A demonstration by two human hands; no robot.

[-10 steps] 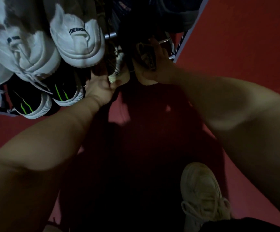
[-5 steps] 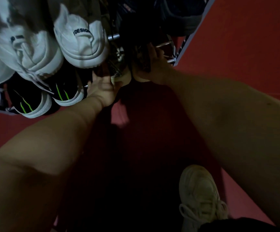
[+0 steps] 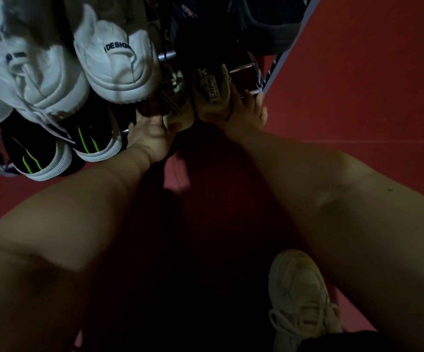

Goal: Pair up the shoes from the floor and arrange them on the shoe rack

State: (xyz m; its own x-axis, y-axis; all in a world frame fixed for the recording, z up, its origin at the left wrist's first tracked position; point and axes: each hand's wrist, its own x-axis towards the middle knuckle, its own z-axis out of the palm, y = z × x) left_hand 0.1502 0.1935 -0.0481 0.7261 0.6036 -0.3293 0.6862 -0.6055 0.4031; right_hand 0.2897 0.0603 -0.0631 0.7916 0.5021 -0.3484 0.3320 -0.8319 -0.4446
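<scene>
Low on the shoe rack (image 3: 244,68), our right hand (image 3: 241,109) presses straight fingers against the lettered shoe (image 3: 212,91), likely seating it beside its mate (image 3: 174,109) so the pair sits together; our left hand (image 3: 150,134) touches that mate, fingers shadowed, so we cannot tell their hold.

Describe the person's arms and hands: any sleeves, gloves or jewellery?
Both arms are bare, with no sleeve in view. The left hand and the right hand wear no glove, and no watch, ring or bracelet shows in the dim light.
</scene>
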